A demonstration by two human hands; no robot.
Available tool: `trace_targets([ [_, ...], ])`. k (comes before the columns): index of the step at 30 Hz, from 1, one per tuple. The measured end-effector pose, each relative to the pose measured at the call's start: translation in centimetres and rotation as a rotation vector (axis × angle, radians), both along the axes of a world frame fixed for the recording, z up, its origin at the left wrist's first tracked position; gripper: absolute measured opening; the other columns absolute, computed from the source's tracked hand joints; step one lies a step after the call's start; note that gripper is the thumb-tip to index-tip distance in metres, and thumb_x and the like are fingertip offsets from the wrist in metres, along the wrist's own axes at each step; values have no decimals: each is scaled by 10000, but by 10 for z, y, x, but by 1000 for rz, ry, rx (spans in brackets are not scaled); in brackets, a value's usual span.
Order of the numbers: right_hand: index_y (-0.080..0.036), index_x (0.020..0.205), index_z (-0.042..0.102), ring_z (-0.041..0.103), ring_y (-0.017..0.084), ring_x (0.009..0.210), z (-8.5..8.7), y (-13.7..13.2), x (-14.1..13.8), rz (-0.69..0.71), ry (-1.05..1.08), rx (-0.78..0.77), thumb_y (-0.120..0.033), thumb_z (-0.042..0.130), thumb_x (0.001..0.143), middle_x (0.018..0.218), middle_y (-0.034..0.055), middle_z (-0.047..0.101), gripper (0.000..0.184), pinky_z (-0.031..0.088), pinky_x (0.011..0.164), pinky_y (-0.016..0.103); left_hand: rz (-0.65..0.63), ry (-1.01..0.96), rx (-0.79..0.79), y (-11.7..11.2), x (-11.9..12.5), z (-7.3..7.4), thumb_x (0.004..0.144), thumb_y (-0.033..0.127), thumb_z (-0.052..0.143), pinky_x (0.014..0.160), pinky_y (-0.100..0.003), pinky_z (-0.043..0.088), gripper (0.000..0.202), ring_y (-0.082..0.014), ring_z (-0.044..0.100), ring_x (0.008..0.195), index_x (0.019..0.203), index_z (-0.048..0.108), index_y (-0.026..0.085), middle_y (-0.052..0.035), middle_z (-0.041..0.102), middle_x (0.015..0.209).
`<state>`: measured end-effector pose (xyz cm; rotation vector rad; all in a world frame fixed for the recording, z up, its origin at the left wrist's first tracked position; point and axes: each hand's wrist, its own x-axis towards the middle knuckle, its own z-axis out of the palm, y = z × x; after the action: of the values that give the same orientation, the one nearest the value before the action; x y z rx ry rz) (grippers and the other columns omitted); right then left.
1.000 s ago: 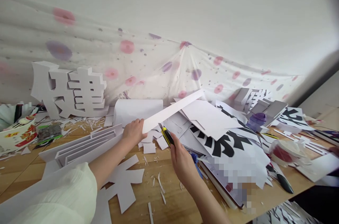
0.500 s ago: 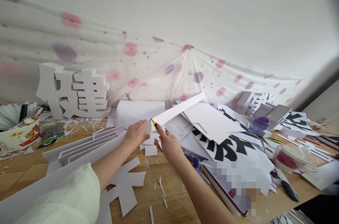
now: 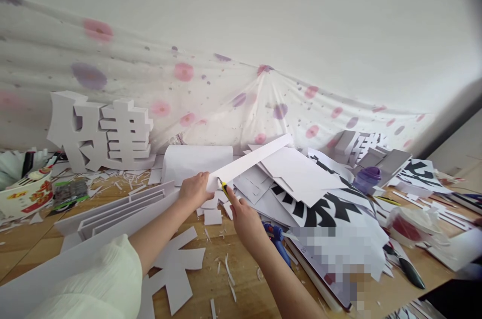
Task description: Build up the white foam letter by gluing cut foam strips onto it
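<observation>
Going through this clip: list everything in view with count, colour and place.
Board strip: 1, white, centre
Utility knife: 1, yellow and black, at the strip's near end
Three-dimensional characters: at least 2, white, back left and back right
Long board pieces: several, white, left
Branched cut-out: 1, white, front
Curled sheet: 1, white, back centre
Character-printed sheets: several, black on white, right
Glue gun: 1, blue, right of centre
Container: 1, purple, right
Food tub: 1, multicoloured, far left
Scraps: many, white, scattered
Spotted plastic sheet: 1, white, pink and purple, back
Table: 1, brown, beneath
Far-right clutter: unclear
Left hand: 1, bare, holding the strip
Right hand: 1, bare, gripping the knife
</observation>
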<state>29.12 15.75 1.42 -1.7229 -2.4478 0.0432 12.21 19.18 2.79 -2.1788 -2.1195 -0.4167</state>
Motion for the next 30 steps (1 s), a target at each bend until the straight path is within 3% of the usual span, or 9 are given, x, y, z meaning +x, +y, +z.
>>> trace_targets([
  [7, -276, 1396, 250, 620, 208, 793, -4, -29, 9, -66, -62, -174, -144, 317, 901, 1014, 122, 584, 516, 414, 608, 263, -12, 19, 27, 4, -6, 18, 688, 328, 573, 675, -309, 458, 356, -240, 610, 906, 1017, 507, 209, -60, 625, 1006],
  [13, -364, 1387, 222, 561, 265, 954, -43, -51, 6, -88, -78, -149, 29, 401, 746, 1069, 133, 539, 772, 442, 729, 324, -24, 32, 43, 2, -5, 29, 713, 330, 573, 723, -315, 448, 376, -244, 589, 947, 1061, 485, 217, -59, 605, 1029],
  [15, -365, 1345, 339, 543, 290, 966, -54, -52, 5, -79, -23, -136, -25, 438, 769, 1040, 137, 548, 676, 429, 782, 387, -26, 41, 45, -1, -2, 29, 716, 309, 580, 736, -315, 445, 374, -242, 587, 946, 1065, 484, 214, -62, 602, 1021],
  [17, -315, 1281, 465, 494, 311, 1039, -56, -47, 3, -52, 188, -110, -118, 502, 786, 1073, 144, 545, 535, 380, 869, 444, -31, 52, 49, -4, 0, 28, 714, 289, 589, 737, -317, 443, 372, -240, 588, 931, 1063, 486, 209, -66, 600, 1007],
  [20, -210, 1210, 531, 433, 271, 1130, -39, -23, -6, -111, 932, -153, -225, 562, 779, 1114, 118, 557, 433, 305, 980, 415, -48, 71, 72, -9, 4, 28, 718, 270, 594, 740, -320, 438, 377, -242, 580, 931, 1071, 480, 199, -73, 594, 1004],
  [21, -181, 1193, 529, 463, 248, 1107, -29, -10, -12, -211, 1274, -233, -247, 564, 784, 1086, 110, 578, 416, 327, 972, 393, -56, 77, 82, -11, 5, 29, 721, 269, 594, 744, -321, 435, 379, -243, 577, 936, 1074, 477, 196, -76, 591, 1005],
  [23, -149, 1230, 459, 549, 200, 1016, -7, 18, -23, -261, 1451, -268, -359, 371, 895, 1068, 110, 597, 405, 435, 871, 345, -73, 89, 104, -16, 8, 31, 726, 271, 596, 750, -325, 430, 381, -246, 571, 937, 1077, 474, 188, -80, 587, 1002],
  [25, -121, 1182, 480, 592, 161, 952, 13, 46, -35, -287, 1582, -285, -364, 217, 940, 1027, 111, 623, 432, 480, 802, 291, -86, 98, 124, -22, 9, 33, 730, 272, 595, 747, -327, 428, 385, -246, 570, 925, 1083, 469, 186, -79, 583, 996],
  [30, -146, 1094, 523, 617, 135, 858, 37, 82, -48, -379, 1815, -285, -303, 328, 942, 981, 64, 635, 293, 512, 706, 254, -109, 103, 171, -36, 9, 39, 748, 280, 578, 735, -324, 425, 396, -239, 566, 905, 1112, 446, 198, -68, 573, 989],
])
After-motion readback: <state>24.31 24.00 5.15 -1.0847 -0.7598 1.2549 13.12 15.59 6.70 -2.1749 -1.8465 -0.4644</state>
